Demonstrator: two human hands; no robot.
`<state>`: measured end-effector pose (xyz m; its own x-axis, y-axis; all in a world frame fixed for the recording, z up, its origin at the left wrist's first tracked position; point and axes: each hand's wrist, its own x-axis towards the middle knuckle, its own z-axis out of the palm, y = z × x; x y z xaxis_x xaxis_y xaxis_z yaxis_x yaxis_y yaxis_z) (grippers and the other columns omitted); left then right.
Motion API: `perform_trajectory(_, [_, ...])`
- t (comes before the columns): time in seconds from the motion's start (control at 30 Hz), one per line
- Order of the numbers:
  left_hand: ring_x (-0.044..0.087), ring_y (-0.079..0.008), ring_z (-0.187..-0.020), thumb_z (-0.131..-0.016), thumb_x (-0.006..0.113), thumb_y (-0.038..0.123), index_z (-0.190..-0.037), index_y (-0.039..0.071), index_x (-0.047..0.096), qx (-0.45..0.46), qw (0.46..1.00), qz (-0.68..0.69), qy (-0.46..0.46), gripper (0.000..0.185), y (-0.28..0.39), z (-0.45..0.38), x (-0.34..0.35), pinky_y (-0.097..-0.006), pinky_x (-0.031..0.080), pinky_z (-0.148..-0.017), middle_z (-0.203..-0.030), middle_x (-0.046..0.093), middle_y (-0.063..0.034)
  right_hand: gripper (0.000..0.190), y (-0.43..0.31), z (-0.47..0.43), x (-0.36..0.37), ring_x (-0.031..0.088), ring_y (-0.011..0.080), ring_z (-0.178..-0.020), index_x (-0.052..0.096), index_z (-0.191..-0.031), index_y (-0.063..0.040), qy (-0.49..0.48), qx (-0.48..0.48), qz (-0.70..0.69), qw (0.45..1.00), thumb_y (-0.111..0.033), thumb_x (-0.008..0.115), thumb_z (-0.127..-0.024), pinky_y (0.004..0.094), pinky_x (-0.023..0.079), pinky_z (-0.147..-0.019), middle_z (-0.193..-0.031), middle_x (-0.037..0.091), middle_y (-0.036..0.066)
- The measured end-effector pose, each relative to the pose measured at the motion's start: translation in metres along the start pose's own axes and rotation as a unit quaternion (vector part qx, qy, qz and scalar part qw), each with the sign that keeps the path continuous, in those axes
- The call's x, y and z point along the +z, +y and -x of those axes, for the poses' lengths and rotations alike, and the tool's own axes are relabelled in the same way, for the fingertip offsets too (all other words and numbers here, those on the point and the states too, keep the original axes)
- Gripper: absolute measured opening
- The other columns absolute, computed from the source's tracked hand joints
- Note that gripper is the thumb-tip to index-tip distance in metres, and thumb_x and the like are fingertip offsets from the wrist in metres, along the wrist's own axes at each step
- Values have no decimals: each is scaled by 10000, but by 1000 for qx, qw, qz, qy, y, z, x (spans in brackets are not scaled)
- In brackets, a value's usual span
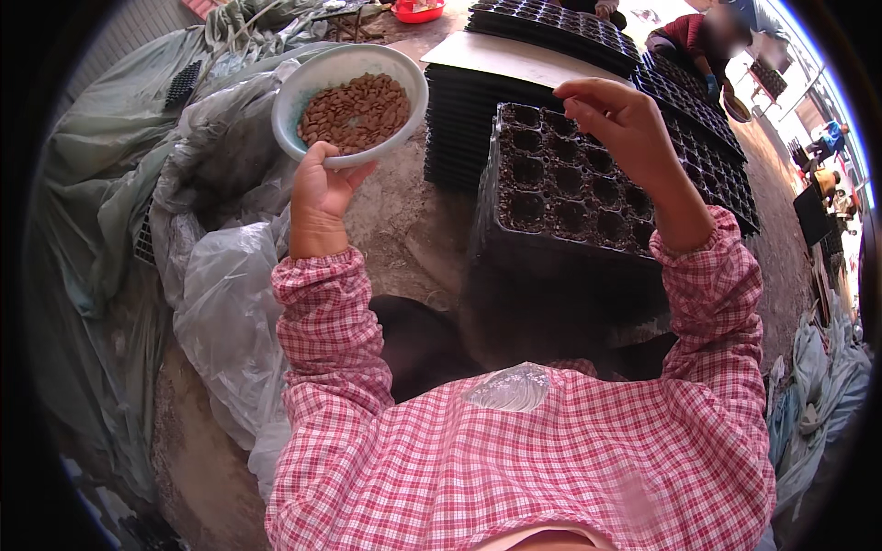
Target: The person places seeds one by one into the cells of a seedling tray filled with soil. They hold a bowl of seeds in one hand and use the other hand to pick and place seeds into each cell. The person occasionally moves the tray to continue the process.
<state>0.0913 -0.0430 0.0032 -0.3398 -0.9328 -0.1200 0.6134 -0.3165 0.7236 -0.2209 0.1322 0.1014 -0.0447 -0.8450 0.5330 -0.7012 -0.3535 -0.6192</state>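
Observation:
My left hand (322, 194) grips the near rim of a pale plastic bowl (284, 134), thumb over the edge and fingers beneath. Flat brown seeds (355, 113) cover the bottom of this bowl, which has a bluish-green tint inside. Over the far part of a black seedling tray (577, 242) hovers my right hand (623, 127), its fingers curled and the thumb near the forefinger. Whether any seed sits between those fingertips is hidden. Dark soil fills the tray's cells, each with a hollow pressed in it. The tray tops a tall stack in front of me.
Behind stand more stacked black trays (455, 131) under a white board (513, 58). Other filled trays (710, 169) lie to the right. Crumpled plastic sheeting (227, 289) covers the left side. A red basin (419, 11) is at the back. A person in a dark red top (679, 34) works at far right.

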Motion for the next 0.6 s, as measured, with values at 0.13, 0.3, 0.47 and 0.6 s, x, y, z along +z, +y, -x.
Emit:
perform_trajectory(0.13, [544, -407, -1098, -769, 442, -1, -1304, -54, 304, -15, 994, 83, -70, 555, -52, 10, 64, -565, 529, -853, -1226, 479, -223, 201, -20, -36, 34, 660, 170, -752, 692, -1003, -59, -73, -34, 86, 993, -182, 646, -850, 299, 524, -693, -870, 689, 104])
perform_trajectory(0.3, [527, -395, -1114, -809, 393, -4, -1309, -88, 278, -49, 980, 120, -153, 520, -99, 24, 84, -574, 509, -886, -1246, 445, -247, 325, 12, -53, 73, 644, 279, -885, 692, -1040, -105, -212, -81, 210, 951, -252, 671, -751, 376, 507, -808, -931, 677, 116])
perform_trajectory(0.47, [466, -424, -1179, -835, 363, 23, -1327, -109, 221, -117, 969, 129, -178, 529, -105, 17, 92, -587, 422, -998, -1266, 405, -279, 275, 34, -55, 91, 634, 281, -924, 711, -1003, -129, -290, -18, 196, 937, -230, 676, -750, 379, 496, -822, -967, 676, 102])
perform_trajectory(0.6, [492, -375, -1163, -844, 371, 38, -1326, -93, 242, -100, 966, 142, -191, 516, -106, 11, 86, -561, 441, -991, -1266, 418, -262, 196, 49, -57, 97, 634, 281, -905, 728, -925, -121, -234, -59, 157, 958, -204, 670, -758, 378, 494, -813, -933, 674, 98])
